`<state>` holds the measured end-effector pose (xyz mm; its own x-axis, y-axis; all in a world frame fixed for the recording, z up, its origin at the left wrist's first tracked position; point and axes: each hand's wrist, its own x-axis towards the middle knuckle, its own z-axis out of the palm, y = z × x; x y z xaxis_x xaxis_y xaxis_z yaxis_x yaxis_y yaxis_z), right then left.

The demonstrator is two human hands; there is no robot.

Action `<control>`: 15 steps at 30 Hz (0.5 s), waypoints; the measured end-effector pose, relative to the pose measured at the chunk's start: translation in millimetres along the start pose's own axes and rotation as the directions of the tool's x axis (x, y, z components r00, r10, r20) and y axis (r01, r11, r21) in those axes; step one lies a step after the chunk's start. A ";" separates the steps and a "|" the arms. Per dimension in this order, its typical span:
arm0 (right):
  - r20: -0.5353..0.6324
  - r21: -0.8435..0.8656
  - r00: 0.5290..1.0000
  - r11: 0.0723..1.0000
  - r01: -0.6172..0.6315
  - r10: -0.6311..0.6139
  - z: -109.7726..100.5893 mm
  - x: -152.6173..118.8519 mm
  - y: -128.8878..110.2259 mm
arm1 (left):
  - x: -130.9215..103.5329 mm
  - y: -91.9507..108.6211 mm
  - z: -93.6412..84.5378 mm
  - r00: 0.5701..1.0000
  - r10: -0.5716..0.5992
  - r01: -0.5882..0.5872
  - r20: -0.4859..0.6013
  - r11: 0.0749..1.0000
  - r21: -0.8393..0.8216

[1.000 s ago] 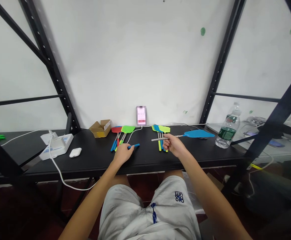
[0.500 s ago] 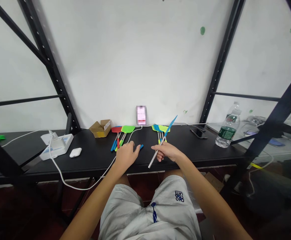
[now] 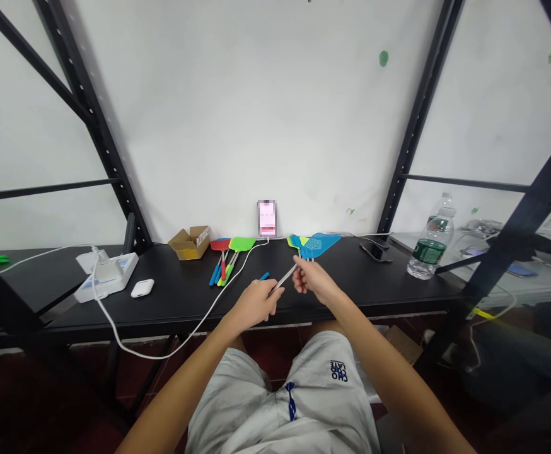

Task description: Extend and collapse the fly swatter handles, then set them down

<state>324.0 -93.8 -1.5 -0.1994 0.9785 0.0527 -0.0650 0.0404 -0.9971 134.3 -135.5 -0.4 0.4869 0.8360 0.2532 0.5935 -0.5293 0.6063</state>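
A blue fly swatter (image 3: 323, 244) with a bare metal rod slants across in front of me. My right hand (image 3: 312, 279) is closed on the rod below the blue head. Lower down, my left hand (image 3: 256, 301) has its fingers closed around the rod's near end. A blue handle (image 3: 265, 275) shows just beyond my left hand; its near part is hidden. Behind my right hand, partly covered by the blue head, lie more swatters with yellow-green (image 3: 295, 242) and blue heads. To the left lies a group of swatters with red (image 3: 220, 244) and green heads (image 3: 242, 243).
A phone (image 3: 267, 219) stands against the wall, its white cable running left across the black table (image 3: 176, 302). An open small carton (image 3: 189, 243), an earbud case (image 3: 142, 288) and a power strip (image 3: 110, 277) are at left. Another phone (image 3: 376, 251) and water bottles (image 3: 429, 249) are at right.
My left hand has moved right and closed on the rod's near end. The swatter has tilted over to the right, turning its blue face into view.
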 end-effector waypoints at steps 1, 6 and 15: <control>-0.071 0.061 0.997 0.998 0.016 -0.011 -3.1 1.6 -1.5 | 0.0 0.0 -1.7 1.000 0.005 -0.005 -0.010 1.000 0.009; -0.269 0.199 0.963 0.978 0.054 0.001 -17.6 8.0 -2.6 | 0.0 0.6 -8.9 1.000 0.007 -0.007 -0.008 0.999 0.033; -0.052 0.090 0.997 0.994 0.067 -0.062 7.7 -1.7 2.8 | -1.4 0.5 -8.7 0.998 -0.046 0.049 0.035 0.996 -0.070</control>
<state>316.6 -96.9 -3.9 -0.1435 0.9833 0.1117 -0.1664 0.0873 -0.9822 128.3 -135.7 6.1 0.4808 0.8540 0.1986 0.5702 -0.4766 0.6691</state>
